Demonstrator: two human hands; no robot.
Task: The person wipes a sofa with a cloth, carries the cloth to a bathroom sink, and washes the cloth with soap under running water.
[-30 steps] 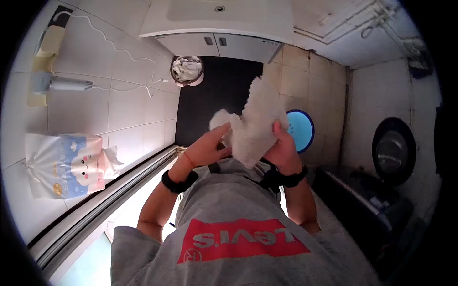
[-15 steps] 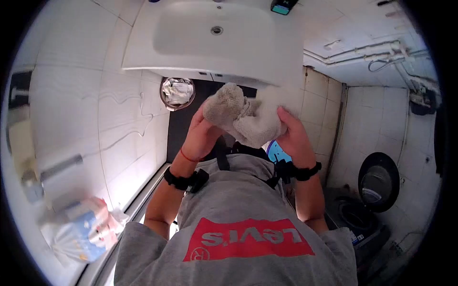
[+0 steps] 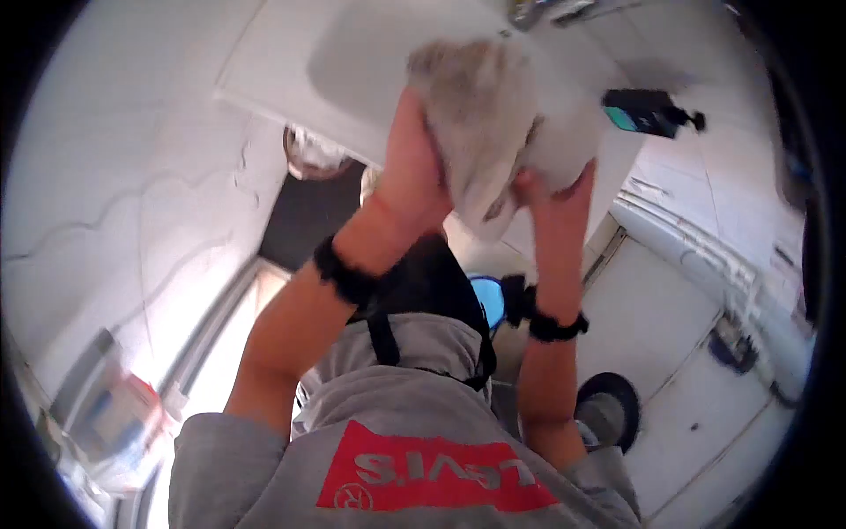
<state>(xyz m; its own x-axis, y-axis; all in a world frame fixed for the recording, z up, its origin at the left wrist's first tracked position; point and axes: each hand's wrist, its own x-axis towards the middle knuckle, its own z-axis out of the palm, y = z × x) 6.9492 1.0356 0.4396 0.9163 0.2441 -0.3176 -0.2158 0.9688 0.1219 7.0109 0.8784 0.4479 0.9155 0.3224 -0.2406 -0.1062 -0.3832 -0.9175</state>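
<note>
A pale grey-beige cloth is held up in both hands, upper middle of the frame, over the white sink. It is bunched and partly doubled; a dark, uneven fold line is shown along its right side. Motion blur is present, so the weave cannot be read.

The cloth's left side is gripped by the left hand; its fingers are clamped on the fabric and partly hidden by it. The lower right part is pinched by the right hand, thumb towards the middle, other fingers to the right, material between them. Grip force cannot be told. A black strap is worn on the left wrist, another on the right.

Surroundings: a black pump bottle with a green patch is seen at upper right, beside the sink. A bin filled with white stuff is placed below the sink's front edge, left of centre, next to a dark mat. A blue tub is half covered by the body, just below centre. White pipes are run along the wall at right. A dark-rimmed round lid is seen at lower right, near the right forearm. A pink-and-blue package is blurred at lower left.
</note>
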